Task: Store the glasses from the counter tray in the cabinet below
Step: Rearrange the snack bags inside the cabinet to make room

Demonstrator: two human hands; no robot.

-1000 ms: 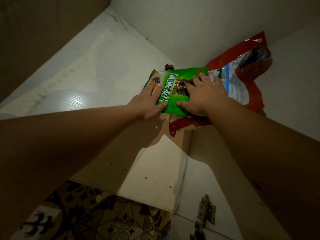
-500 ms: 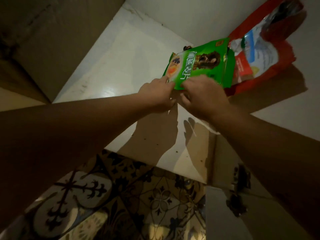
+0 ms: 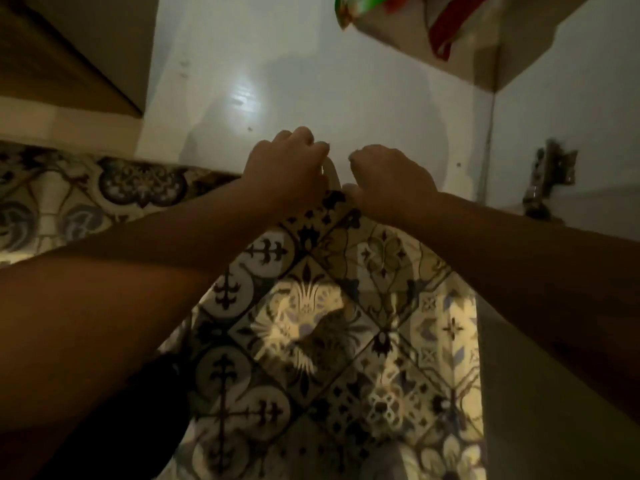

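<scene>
Left arm: bare forearm reaching forward from the lower left.
Left hand: fingers curled into a loose fist, holding nothing.
Right arm: bare forearm reaching in from the right.
Right hand: fingers curled, empty, just beside the left hand.

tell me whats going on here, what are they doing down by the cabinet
A person is reaching down at an open lower cabinet. Both hands, the left hand and right hand, hover with curled fingers over the front edge of the white cabinet shelf, holding nothing. A green snack packet and a red bag sit at the back right of the shelf. No glasses are in view. Patterned floor tiles lie below.
</scene>
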